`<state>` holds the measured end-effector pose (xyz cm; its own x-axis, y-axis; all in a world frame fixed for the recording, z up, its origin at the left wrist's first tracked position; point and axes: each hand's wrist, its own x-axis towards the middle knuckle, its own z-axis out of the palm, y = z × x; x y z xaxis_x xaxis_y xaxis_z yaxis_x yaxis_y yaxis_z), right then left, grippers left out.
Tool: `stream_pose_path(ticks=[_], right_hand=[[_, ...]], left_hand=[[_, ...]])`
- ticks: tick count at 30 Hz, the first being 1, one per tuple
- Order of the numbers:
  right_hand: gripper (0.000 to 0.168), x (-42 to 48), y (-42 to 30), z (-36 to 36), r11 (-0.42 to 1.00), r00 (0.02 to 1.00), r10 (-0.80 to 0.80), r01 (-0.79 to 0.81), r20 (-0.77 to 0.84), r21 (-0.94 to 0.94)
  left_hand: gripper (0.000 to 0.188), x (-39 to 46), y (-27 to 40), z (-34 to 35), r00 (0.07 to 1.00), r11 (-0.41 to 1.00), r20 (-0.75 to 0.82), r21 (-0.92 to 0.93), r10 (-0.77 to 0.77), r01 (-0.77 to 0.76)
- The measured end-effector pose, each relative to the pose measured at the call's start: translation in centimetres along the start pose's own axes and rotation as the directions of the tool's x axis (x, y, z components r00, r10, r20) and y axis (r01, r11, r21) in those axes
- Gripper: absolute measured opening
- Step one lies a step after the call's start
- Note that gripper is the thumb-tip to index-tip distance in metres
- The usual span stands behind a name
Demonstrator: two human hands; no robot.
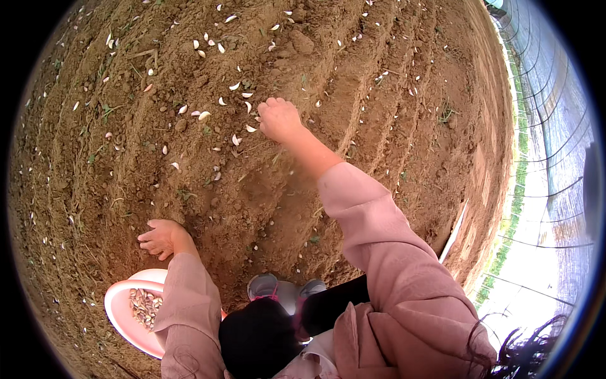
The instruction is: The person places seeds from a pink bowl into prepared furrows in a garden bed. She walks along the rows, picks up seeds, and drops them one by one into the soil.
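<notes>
Tilled brown soil (265, 189) spreads before me in shallow rows, dotted with many pale garlic cloves. My right hand (279, 119) reaches forward low over the soil, fingers curled downward. A garlic clove (251, 128) lies just left of it, and another clove (248, 107) is near its fingertips. Whether that hand pinches a clove is hidden by its back. My left hand (163, 238) hovers over or rests on the soil at lower left, fingers apart, with nothing visible in it. Below it stands a pink-white basin (116, 303), holding a heap of garlic cloves (145, 308); my left sleeve covers part of it.
My grey shoes (263, 286) with pink laces are on the soil below. Along the right runs a plastic greenhouse wall (563, 156) with curved ribs, and green plants (519, 182) line its base. A pale strip (454, 231) lies at the soil's right side. Small weeds (108, 111) grow among the cloves.
</notes>
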<state>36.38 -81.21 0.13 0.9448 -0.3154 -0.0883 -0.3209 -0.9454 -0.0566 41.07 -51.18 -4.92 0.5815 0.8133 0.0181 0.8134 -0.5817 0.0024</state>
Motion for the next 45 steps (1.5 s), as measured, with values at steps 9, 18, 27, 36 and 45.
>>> stream_pose_path(ticks=[9, 18, 27, 36, 45], right_hand=[[0.015, 1.2, 2.4, -0.3, 0.792, 0.961, 0.265, -0.172, -0.077, 0.586], [0.021, 7.7, 8.9, -1.4, 0.819, 0.924, 0.381, -0.319, -0.037, 0.477], [0.021, 8.6, 8.7, -1.3, 0.959, 0.978, 0.118, -0.157, 0.171, 0.234], [0.023, 9.8, 8.9, -1.2, 0.949, 0.891, 0.283, -0.315, -0.355, -0.032], [0.025, 14.0, 10.4, 0.4, 0.819, 0.820, 0.567, -0.571, -0.078, -0.052]], left_hand=[[0.050, 1.1, -0.5, 1.3, 0.997, 0.999, -0.080, 0.031, 0.019, -0.017], [0.052, 1.3, -0.4, 1.8, 0.997, 0.997, -0.072, 0.079, 0.017, -0.012], [0.053, 1.2, -0.7, 2.2, 0.993, 0.995, -0.102, 0.085, 0.057, -0.048], [0.053, 0.9, -0.4, 1.6, 0.999, 0.998, -0.039, 0.065, 0.029, -0.027], [0.053, 1.2, -0.4, 2.1, 1.000, 0.995, -0.014, 0.094, 0.019, -0.017]])
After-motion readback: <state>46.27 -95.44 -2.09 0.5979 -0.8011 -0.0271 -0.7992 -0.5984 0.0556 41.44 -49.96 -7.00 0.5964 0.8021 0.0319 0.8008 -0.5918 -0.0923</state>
